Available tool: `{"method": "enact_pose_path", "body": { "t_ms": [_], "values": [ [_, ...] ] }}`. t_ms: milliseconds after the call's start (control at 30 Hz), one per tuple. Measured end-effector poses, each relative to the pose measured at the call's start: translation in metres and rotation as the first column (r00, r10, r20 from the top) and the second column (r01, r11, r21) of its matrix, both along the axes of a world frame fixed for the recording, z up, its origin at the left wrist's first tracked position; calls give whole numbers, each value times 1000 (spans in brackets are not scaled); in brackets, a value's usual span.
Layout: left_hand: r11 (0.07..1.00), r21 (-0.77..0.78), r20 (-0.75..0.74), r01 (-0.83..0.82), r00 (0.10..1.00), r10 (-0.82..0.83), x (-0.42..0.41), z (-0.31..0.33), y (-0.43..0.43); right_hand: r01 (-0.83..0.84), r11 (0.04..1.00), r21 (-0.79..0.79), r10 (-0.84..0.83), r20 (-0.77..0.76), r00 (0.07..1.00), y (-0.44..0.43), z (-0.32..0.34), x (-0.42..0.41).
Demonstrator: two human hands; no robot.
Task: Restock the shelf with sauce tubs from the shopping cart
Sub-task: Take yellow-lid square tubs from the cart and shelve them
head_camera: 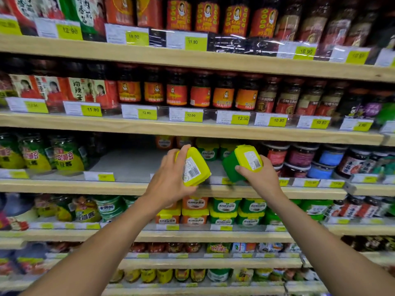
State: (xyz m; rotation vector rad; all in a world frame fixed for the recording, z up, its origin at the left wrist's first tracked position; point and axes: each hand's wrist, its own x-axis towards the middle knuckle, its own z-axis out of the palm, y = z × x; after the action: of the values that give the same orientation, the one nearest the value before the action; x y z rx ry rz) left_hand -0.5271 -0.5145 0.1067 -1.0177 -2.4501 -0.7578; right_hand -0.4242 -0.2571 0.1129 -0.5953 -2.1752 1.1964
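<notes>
Both hands are up at the third shelf, each carrying one tub. L hand (pixel 171 178) wraps a yellow-lidded sauce tub (pixel 193 167), tipped so the lid w/ barcode sticker faces the camera; its body is hidden behind the lid and fingers, so colour can't be told. R hand (pixel 259 177) grips a green sauce tub (pixel 241 162), also tilted, yellow lid w/ white label up and toward the viewer, green body angled down toward the shelf lip. Neither tub touches the shelf board (pixel 128 165) yet; both hang just in front of its edge. Shelf status: a wide bare stretch on the left-centre of that level, w/ a few orange tubs (pixel 164 142) and green tubs (pixel 208 152) sitting deep at the back (rear rows are dim, so the count is probably only a handful). Level below looks well stocked w/ stacked orange and green tubs (pixel 224 210) of the same brand. Judging by the gap, restock is early-to-mid: these 2 are about to go in, and plenty of room remains for more. Shopping cart isn't in view, so what's left in it can't be told.
</notes>
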Motion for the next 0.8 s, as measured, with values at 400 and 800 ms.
{"method": "enact_pose_path", "body": {
  "t_ms": [400, 800],
  "values": [
    [999, 38, -105, 38, 994, -34, -43, -17, 9, 120, 992, 30, -116, -98, 988, 9, -8, -46],
    [984, 178, 102, 22, 994, -41, -86, -22, 39, 260, 964, 58, -244, -199, 949, 20, -14, -111]
  ]
}}
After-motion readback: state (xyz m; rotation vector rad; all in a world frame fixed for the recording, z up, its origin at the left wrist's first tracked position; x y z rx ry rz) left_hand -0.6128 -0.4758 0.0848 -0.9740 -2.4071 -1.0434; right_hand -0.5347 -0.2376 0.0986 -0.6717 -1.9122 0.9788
